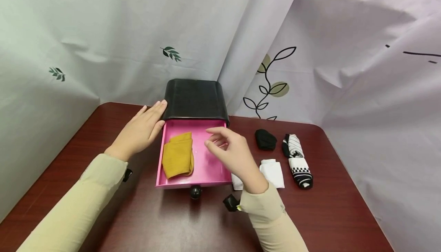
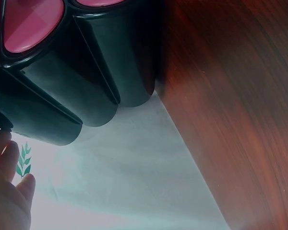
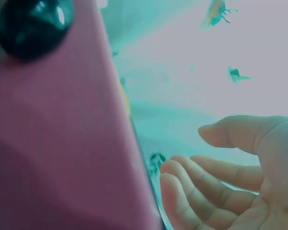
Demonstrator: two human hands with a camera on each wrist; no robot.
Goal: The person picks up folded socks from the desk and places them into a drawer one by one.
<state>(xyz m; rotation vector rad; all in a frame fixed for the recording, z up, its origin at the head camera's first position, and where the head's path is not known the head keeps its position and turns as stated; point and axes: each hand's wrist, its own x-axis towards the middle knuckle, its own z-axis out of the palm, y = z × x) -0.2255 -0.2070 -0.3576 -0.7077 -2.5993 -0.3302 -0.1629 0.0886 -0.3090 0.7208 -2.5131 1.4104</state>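
A black drawer unit (image 1: 195,98) stands at the back of the table with its pink drawer (image 1: 206,168) pulled out. Folded mustard-yellow fabric (image 1: 178,155), perhaps a sock, lies in the drawer's left half. My left hand (image 1: 142,129) rests its straight fingertips against the unit's left side; the left wrist view catches part of that hand (image 2: 9,184) at its edge. Over the drawer's right half hovers my right hand (image 1: 231,149), fingers loosely bent and thumb apart. Nothing is between its fingers (image 3: 201,184) in the right wrist view. A round black knob (image 1: 195,192) sits on the drawer front.
Right of the drawer lie a folded black sock (image 1: 265,139), folded white fabric (image 1: 272,173) partly behind my right wrist, and black-and-white patterned socks (image 1: 298,162). A pale curtain (image 1: 138,26) hangs behind the reddish-brown table (image 1: 337,213).
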